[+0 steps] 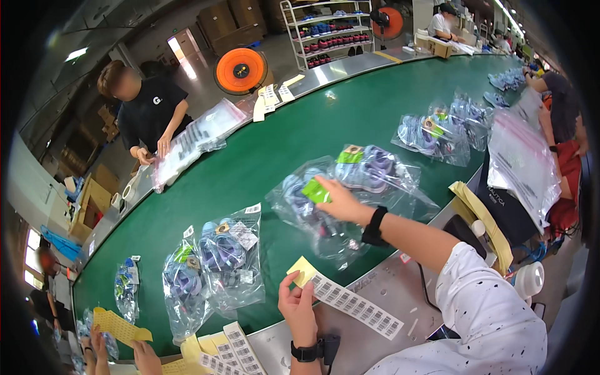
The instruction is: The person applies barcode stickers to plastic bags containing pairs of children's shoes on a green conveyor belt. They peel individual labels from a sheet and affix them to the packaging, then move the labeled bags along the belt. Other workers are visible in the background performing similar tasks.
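Note:
My left hand pinches the yellow backing end of a barcode label strip, which hangs out to the right over the metal table edge. My right hand is reached forward over a clear plastic bag of light blue shoes, its fingers closed at a bright green tag. Whether the tag lies under the plastic is hard to make out. Just beyond, touching it, lies another bagged pair of shoes with a green tag. Further left are two bagged pairs of shoes with white labels.
A green conveyor belt runs across. More bagged shoes lie at the right, beside stacked plastic bags. Label sheets sit at the near edge. Co-workers' hands are at lower left; a person handles bags opposite.

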`<action>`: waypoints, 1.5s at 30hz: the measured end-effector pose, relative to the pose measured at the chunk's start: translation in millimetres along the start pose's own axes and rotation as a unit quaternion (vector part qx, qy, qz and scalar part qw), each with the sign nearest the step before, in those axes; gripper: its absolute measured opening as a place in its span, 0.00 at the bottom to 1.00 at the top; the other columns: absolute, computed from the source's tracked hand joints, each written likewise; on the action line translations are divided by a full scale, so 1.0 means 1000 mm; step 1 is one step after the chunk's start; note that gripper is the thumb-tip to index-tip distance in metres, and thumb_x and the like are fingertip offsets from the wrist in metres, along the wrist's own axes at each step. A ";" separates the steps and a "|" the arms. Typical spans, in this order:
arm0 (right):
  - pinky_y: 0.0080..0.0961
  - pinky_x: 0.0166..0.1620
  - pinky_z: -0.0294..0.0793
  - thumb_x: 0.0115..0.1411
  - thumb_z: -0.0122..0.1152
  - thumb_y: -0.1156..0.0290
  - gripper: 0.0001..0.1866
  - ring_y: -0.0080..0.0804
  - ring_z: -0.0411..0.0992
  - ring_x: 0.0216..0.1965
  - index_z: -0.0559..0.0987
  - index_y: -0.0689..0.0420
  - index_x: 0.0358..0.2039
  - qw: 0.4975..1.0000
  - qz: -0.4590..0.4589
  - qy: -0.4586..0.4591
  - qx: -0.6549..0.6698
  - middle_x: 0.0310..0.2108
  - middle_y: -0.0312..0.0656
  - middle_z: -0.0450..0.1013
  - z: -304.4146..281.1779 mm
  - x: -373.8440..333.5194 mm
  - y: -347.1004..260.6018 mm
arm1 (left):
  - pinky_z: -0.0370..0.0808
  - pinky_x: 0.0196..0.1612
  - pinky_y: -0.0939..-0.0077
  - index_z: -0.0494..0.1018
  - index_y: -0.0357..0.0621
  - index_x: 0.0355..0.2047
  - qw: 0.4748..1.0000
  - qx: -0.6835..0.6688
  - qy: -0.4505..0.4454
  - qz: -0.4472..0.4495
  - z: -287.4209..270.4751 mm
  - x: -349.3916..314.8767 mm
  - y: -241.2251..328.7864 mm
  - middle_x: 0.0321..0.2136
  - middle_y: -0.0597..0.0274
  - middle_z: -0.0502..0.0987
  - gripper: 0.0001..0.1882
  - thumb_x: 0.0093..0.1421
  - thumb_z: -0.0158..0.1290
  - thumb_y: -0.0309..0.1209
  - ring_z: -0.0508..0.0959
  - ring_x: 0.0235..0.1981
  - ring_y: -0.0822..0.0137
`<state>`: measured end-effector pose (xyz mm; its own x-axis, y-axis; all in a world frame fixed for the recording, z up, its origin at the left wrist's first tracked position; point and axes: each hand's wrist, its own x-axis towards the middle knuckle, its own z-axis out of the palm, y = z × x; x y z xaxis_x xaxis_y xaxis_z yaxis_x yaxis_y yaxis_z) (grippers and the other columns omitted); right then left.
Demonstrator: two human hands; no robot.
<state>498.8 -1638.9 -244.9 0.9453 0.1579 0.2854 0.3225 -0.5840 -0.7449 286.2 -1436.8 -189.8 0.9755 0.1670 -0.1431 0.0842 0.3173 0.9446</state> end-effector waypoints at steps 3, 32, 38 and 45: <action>0.39 0.65 0.55 0.56 0.64 0.58 0.47 0.59 0.53 0.65 0.49 0.66 0.66 0.995 -0.054 -0.051 0.065 0.63 0.64 0.54 0.031 -0.004 -0.036 | 0.74 0.33 0.82 0.67 0.38 0.51 1.000 0.011 0.014 0.020 0.003 -0.011 0.016 0.32 0.55 0.80 0.18 0.61 0.52 0.20 0.78 0.31 0.75; 0.29 0.37 0.72 0.51 0.65 0.77 0.03 0.38 0.73 0.35 0.80 0.61 0.28 0.935 -0.321 -0.056 0.142 0.37 0.43 0.73 -0.073 -0.094 -0.155 | 0.74 0.40 0.84 0.65 0.32 0.54 0.996 0.076 -0.010 0.053 0.041 -0.025 0.049 0.44 0.55 0.77 0.23 0.59 0.55 0.18 0.78 0.39 0.74; 0.25 0.45 0.72 0.57 0.60 0.77 0.03 0.27 0.73 0.42 0.81 0.61 0.30 0.937 -0.058 -0.034 0.343 0.45 0.42 0.72 -0.106 -0.040 -0.140 | 0.76 0.43 0.81 0.62 0.33 0.57 0.996 0.075 -0.030 -0.028 0.040 -0.032 0.028 0.46 0.52 0.76 0.26 0.58 0.54 0.18 0.79 0.42 0.70; 0.21 0.27 0.72 0.59 0.60 0.70 0.33 0.27 0.72 0.29 0.59 0.53 0.63 0.930 0.230 -0.050 0.284 0.33 0.42 0.73 -0.049 0.080 0.015 | 0.73 0.47 0.80 0.64 0.32 0.55 0.997 0.012 -0.040 -0.070 0.030 -0.048 -0.037 0.45 0.52 0.76 0.21 0.61 0.52 0.19 0.77 0.46 0.70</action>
<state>576.9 -1674.2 -203.1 0.9804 0.0849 -0.1778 -0.1692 -0.0988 -0.9806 242.6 -1484.1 -209.0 0.9669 0.0484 -0.2506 0.2240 0.3093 0.9242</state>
